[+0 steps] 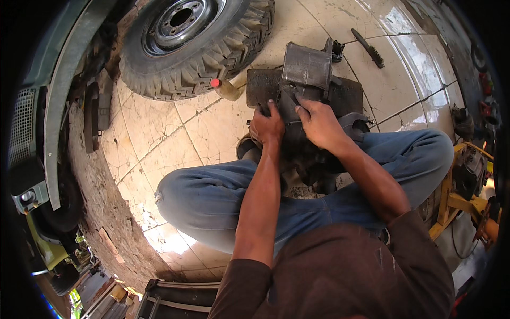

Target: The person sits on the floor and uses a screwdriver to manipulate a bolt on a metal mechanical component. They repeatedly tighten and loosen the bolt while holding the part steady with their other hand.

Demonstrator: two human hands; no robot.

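A greasy dark metal housing [307,66], which looks like a vehicle gearbox casing, stands on the tiled floor between my bent legs. My left hand [267,125] is at its left side, fingers curled closed around something dark and small that I cannot make out. On the upper right of the housing rests my right hand [320,123], its thumb and fingers closed near a thin dark strip; whether it grips that strip is hidden. A dark flat plate or tray [261,85] shows beneath the housing on both sides.
A wheel with a chunky tyre [212,72] lies at the back left, beside a red-capped bottle [227,90]. A wire brush [367,48] lies at the back right. Vehicle bodywork [53,106] borders the left; a yellow metal stand [449,199] is on the right.
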